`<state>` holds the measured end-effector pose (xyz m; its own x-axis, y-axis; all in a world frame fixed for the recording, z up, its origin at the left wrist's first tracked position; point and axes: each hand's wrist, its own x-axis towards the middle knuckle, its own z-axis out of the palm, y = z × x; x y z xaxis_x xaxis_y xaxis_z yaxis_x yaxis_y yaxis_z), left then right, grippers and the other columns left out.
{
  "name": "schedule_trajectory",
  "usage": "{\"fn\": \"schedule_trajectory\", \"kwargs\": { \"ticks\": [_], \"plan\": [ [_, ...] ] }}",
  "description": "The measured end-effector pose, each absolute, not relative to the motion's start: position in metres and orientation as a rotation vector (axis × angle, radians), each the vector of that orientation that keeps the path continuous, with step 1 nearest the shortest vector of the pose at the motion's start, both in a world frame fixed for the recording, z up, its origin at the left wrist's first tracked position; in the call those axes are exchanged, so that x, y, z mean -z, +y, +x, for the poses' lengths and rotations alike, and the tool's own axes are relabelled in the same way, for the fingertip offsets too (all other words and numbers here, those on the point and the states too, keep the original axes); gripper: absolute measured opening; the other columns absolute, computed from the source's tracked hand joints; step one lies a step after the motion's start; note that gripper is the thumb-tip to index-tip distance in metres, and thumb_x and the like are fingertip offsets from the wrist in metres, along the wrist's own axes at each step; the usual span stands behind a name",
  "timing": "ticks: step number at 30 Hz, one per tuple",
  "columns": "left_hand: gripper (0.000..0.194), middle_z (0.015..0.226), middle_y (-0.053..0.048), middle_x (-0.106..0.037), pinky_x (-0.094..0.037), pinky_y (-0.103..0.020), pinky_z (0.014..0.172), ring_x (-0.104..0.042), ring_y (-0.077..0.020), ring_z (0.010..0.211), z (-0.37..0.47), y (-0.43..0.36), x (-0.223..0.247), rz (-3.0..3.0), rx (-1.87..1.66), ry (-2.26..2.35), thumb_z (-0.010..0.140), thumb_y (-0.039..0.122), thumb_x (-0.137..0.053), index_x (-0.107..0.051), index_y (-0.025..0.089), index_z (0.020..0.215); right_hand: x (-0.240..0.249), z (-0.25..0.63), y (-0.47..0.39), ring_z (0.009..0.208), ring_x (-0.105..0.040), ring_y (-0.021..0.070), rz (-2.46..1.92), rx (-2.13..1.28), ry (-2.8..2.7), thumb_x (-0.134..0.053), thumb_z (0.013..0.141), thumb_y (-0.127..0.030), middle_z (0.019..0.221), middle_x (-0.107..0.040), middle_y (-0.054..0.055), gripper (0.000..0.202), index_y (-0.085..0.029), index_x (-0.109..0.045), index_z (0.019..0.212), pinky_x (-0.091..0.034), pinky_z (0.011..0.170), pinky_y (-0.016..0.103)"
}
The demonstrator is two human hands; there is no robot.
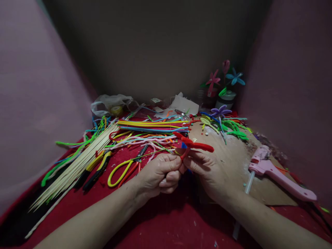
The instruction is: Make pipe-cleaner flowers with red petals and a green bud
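One red piece [199, 146] is pinched low by left hand [167, 171] and right hand [204, 169] (seemingly for steadiness); glue gun [280, 175] lies right, presumably for easy reach.

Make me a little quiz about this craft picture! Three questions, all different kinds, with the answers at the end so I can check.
1. True or false: the pink glue gun lies to the right of the person's right hand.

2. What colour is the fuzzy piece that the left hand is pinching?
A) purple
B) red
C) white

3. Put these in order from left to right in the picture: scissors, glue gun, pale sticks.

Key:
1. True.
2. B, red.
3. Pale sticks, scissors, glue gun.
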<state>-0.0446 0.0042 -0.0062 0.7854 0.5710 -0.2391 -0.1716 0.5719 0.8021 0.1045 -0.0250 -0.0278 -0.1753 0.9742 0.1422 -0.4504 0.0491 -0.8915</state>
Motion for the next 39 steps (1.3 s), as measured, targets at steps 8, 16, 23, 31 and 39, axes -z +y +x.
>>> {"fn": "schedule_trajectory", "kwargs": {
  "ticks": [8, 16, 23, 31, 39],
  "plan": [
    [0.026, 0.040, 0.010, -0.031, -0.015, -0.015, 0.028, -0.014, -0.0021, 0.028, -0.044, 0.004, 0.003, 0.962, -0.444, 0.555, 0.085, 0.035, -0.050, -0.049, 0.016, 0.068, 0.024, 0.104, -0.028, 0.078, -0.061, 0.0199, -0.705, -1.449, -1.020, -0.067, 0.074, -0.035, 0.079, -0.070, 0.003, 0.025, -0.022, -0.071, 0.096, -0.046, 0.076, 0.036],
    [0.018, 0.056, 0.005, -0.043, -0.029, -0.019, 0.047, -0.038, -0.0069, 0.049, -0.039, -0.010, 0.000, 2.063, -0.830, 0.973, 0.085, 0.027, -0.046, -0.051, 0.017, 0.071, 0.027, 0.102, -0.025, 0.089, -0.061, 0.0215, -0.732, -1.333, -0.994, -0.067, 0.075, -0.028, 0.093, -0.070, 0.002, 0.022, -0.025, -0.071, 0.096, -0.046, 0.081, 0.035],
    [0.012, 0.064, 0.001, -0.056, -0.036, -0.019, 0.053, -0.049, -0.0092, 0.054, -0.041, -0.008, 0.009, 2.373, -0.875, 1.064, 0.087, 0.023, -0.045, -0.052, 0.018, 0.079, 0.027, 0.103, -0.026, 0.077, -0.061, 0.0194, -0.752, -1.340, -0.976, -0.067, 0.074, -0.025, 0.083, -0.071, 0.001, 0.020, -0.026, -0.072, 0.093, -0.047, 0.072, 0.033],
    [0.017, 0.066, 0.001, -0.057, -0.037, -0.019, 0.055, -0.050, -0.0086, 0.055, -0.043, -0.007, 0.010, 2.379, -0.942, 0.945, 0.088, 0.017, -0.040, -0.056, 0.018, 0.081, 0.030, 0.102, -0.026, 0.063, -0.052, 0.0139, -0.850, -1.251, -1.018, -0.066, 0.075, -0.025, 0.068, -0.065, -0.002, 0.018, -0.025, -0.072, 0.092, -0.041, 0.061, 0.027],
    [0.023, 0.055, 0.005, -0.040, -0.026, -0.017, 0.043, -0.032, -0.0046, 0.046, -0.037, -0.005, 0.003, 1.598, -0.842, 0.857, 0.084, 0.028, -0.050, -0.054, 0.015, 0.066, 0.030, 0.104, -0.032, 0.077, -0.060, 0.0185, -0.881, -1.189, -1.042, -0.070, 0.071, -0.022, 0.081, -0.069, -0.001, 0.023, -0.027, -0.071, 0.094, -0.047, 0.074, 0.032]
  ]
}}
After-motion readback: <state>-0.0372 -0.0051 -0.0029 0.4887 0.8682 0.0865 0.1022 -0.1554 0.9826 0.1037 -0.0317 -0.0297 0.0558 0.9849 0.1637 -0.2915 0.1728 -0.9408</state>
